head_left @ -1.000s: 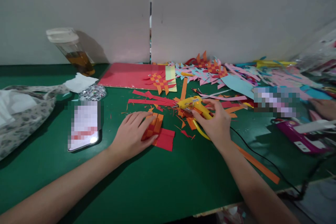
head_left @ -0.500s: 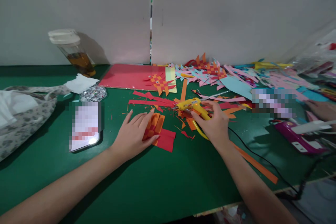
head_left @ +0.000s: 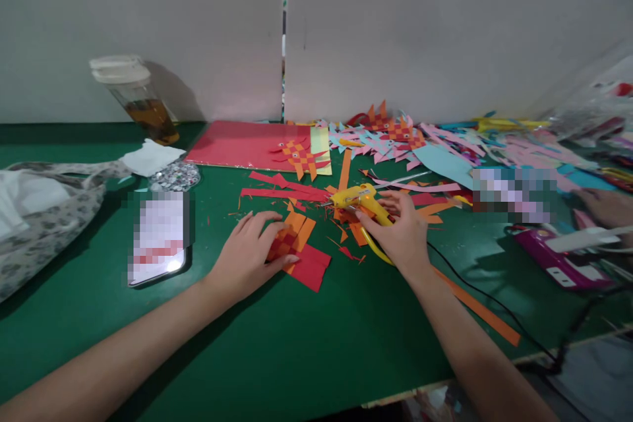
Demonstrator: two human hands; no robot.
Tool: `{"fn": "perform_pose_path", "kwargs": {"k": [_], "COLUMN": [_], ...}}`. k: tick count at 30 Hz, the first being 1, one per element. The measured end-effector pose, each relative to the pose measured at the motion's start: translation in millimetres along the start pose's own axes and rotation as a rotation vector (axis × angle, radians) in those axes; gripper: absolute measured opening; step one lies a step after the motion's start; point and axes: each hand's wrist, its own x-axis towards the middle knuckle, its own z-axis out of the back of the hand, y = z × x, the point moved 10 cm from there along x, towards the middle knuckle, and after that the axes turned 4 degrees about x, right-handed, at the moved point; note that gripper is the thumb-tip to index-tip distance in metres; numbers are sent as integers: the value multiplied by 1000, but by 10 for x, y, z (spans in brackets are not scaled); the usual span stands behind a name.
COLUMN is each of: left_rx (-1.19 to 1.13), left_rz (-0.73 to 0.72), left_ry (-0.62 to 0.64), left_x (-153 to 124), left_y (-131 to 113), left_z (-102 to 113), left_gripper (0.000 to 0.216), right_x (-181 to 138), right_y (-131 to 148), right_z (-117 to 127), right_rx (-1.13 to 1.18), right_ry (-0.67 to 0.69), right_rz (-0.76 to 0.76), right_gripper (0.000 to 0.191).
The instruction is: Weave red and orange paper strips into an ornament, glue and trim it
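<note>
On the green table, my left hand [head_left: 250, 247] curls over a woven red and orange paper piece [head_left: 291, 237], with the thumb on its near edge. Loose strip ends spread from the weave: orange away from me, plain red to the right. Some of the weave is hidden under my fingers. My right hand [head_left: 403, 234] is closed around a yellow hot glue gun [head_left: 359, 196], whose nozzle points left above paper scraps. Beneath that hand show the yellow handles of a tool [head_left: 376, 249], probably scissors. Red strips [head_left: 284, 192] lie just beyond my left hand.
A finished woven paper fish [head_left: 299, 157] rests on red sheets [head_left: 242, 145]. Left are a phone [head_left: 161, 237], a tilted-looking bottle [head_left: 148, 112] and a cloth bag [head_left: 49, 231]. Right are a purple power strip [head_left: 554, 257], a black cord [head_left: 475, 297] and another person's hand [head_left: 601, 208].
The woven paper has turned slightly clockwise under my left hand, whose fingers have bent from a flatter spread. My right hand keeps the glue gun in nearly the same place.
</note>
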Motion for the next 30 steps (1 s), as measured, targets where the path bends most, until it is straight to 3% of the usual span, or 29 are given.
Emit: {"fn": "perform_pose_path", "kwargs": {"k": [6,10,15,21,24,30], "left_rx": [-101,-264,-496,-396,-298,-240], "left_rz": [48,115,130,101,60,28], "left_ry": [36,-40,-71,37,43,41], "left_x": [0,-21,-36,18,21,-2], "left_y": [39,137,222,177,135,111], "left_z": [-39,62,73,-22,-4,12], "left_gripper": [43,28,38,39,33,44], "right_x": [-7,-11,-9,-13,-14,-11], "right_y": [-24,-18,-12,-44,-33,-15], "right_z": [0,-42,-47,-65,-61,-47], "right_rx": [6,25,11,7,-5,-1], "right_ry": [6,44,49,64,62,50], "right_rz": [-28,-24,-18,-41,-31,-10], "right_gripper": [49,50,50,50,49,48]}}
